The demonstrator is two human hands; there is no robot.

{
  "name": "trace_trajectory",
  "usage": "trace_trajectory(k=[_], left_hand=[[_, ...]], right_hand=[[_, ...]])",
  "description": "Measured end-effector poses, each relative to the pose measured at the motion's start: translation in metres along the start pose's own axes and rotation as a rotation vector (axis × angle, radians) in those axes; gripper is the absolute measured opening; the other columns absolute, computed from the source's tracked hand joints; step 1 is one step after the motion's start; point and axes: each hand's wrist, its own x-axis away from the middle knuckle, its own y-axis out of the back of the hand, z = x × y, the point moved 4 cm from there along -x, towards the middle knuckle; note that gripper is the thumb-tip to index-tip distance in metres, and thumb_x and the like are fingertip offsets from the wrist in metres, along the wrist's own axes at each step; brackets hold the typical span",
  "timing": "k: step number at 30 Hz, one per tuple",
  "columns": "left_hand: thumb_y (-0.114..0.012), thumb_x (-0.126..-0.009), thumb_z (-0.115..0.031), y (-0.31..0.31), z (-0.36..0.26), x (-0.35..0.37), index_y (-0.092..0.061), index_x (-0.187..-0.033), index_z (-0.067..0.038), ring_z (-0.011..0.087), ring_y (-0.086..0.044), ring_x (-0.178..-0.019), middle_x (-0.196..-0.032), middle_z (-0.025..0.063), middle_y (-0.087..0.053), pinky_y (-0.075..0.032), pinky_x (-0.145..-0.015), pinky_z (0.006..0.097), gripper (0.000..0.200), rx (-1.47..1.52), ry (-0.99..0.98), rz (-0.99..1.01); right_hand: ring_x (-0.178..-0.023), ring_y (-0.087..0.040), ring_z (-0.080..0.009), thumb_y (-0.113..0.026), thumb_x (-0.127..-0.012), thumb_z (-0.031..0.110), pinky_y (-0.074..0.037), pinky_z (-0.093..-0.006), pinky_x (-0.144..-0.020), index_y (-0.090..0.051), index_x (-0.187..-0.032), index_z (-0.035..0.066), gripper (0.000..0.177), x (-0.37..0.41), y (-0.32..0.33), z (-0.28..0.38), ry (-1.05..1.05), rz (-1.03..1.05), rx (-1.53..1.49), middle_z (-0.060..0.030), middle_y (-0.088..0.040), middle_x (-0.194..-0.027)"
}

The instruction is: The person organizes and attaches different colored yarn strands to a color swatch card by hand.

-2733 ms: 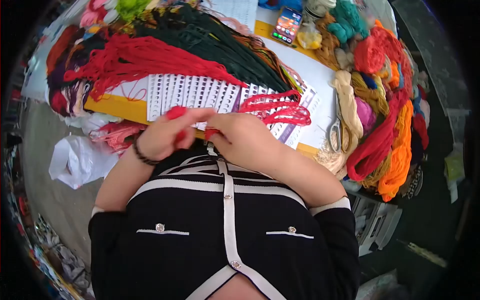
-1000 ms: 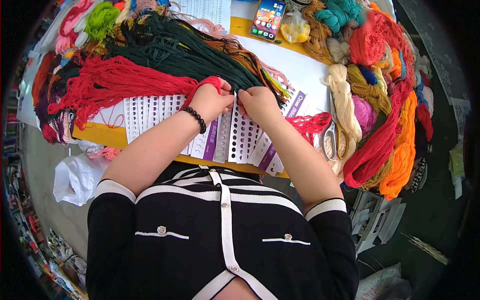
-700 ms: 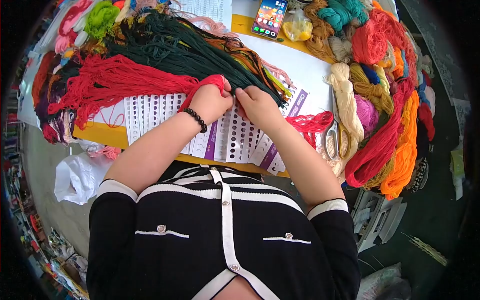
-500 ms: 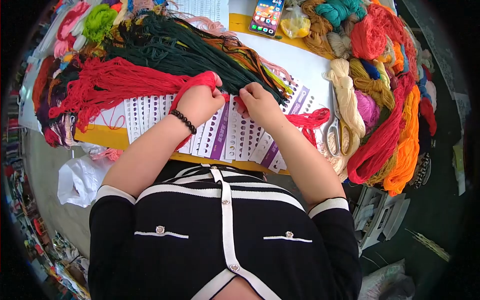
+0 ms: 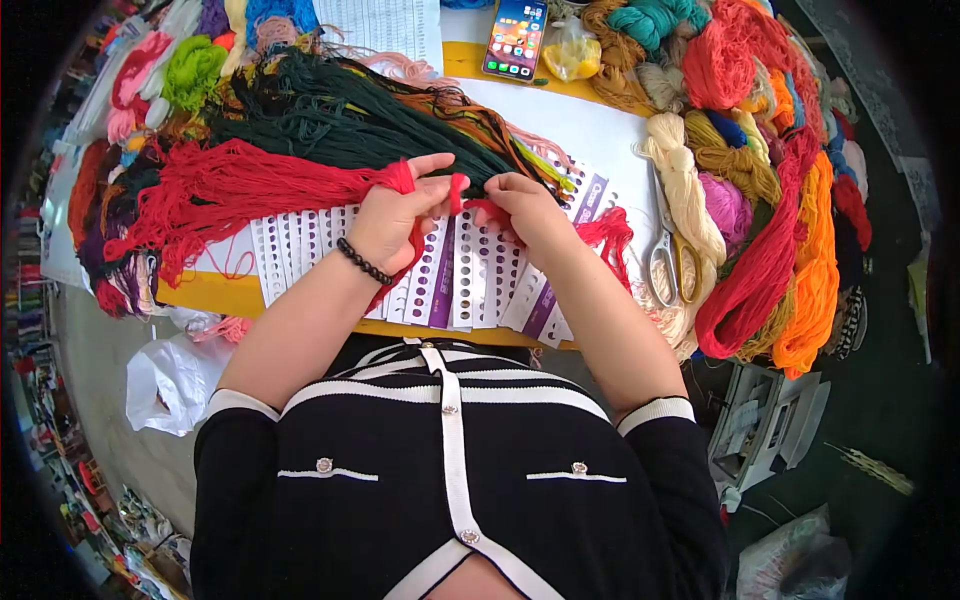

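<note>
A bundle of red thread [image 5: 260, 190] lies across the cards, its loose ends fanned out to the left. My left hand [image 5: 405, 212], with a dark bead bracelet at the wrist, holds the gathered end; the thread passes over the hand and one finger sticks out straight. A short red loop shows at its fingertips. Close by on the right, my right hand [image 5: 525, 212] pinches a red strand, and more red thread hangs out beyond its wrist. Dark green thread [image 5: 370, 120] lies just behind both hands. Punched cards with purple strips [image 5: 437, 275] are under them.
Scissors [image 5: 662, 265] lie at the right beside cream thread [image 5: 682, 170]. Red, orange and other skeins [image 5: 808, 270] heap along the right edge. A phone [image 5: 515, 40] and a clear bag with yellow contents [image 5: 572, 52] are at the back. A white plastic bag [image 5: 175, 380] is below left.
My left hand has turned and opened its upper fingers, and the wide red loop over it has narrowed. A small red loop now stands between the hands. My right hand keeps its pinch.
</note>
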Motion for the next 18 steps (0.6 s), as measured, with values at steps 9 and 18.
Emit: trace_trajectory(k=[9, 18], left_hand=[[-0.045, -0.091, -0.009, -0.018, 0.011, -0.010, -0.048, -0.125, -0.003, 0.0087, -0.056, -0.068, -0.086, 0.0065, -0.064, -0.046, -0.061, 0.0233, 0.034, -1.078, -0.227, 0.170], [-0.049, -0.093, -0.025, 0.076, -0.068, 0.017, -0.058, -0.116, -0.010, 0.0041, -0.049, -0.065, -0.071, -0.0078, -0.048, -0.030, -0.050, 0.0175, 0.029, -0.308, 0.026, -0.253]], right_hand=[[-0.058, -0.053, -0.0088, -0.046, -0.091, 0.014, -0.038, -0.0203, -0.050, -0.050, -0.094, 0.010, 0.007, -0.005, 0.001, -0.005, -0.043, 0.069, -0.063, -0.0037, -0.060, -0.070], [-0.065, -0.062, -0.0086, -0.044, -0.089, 0.011, -0.036, -0.0232, -0.046, -0.047, -0.100, 0.009, 0.011, -0.007, -0.002, 0.001, -0.050, -0.054, 0.344, -0.0024, -0.065, -0.079]])
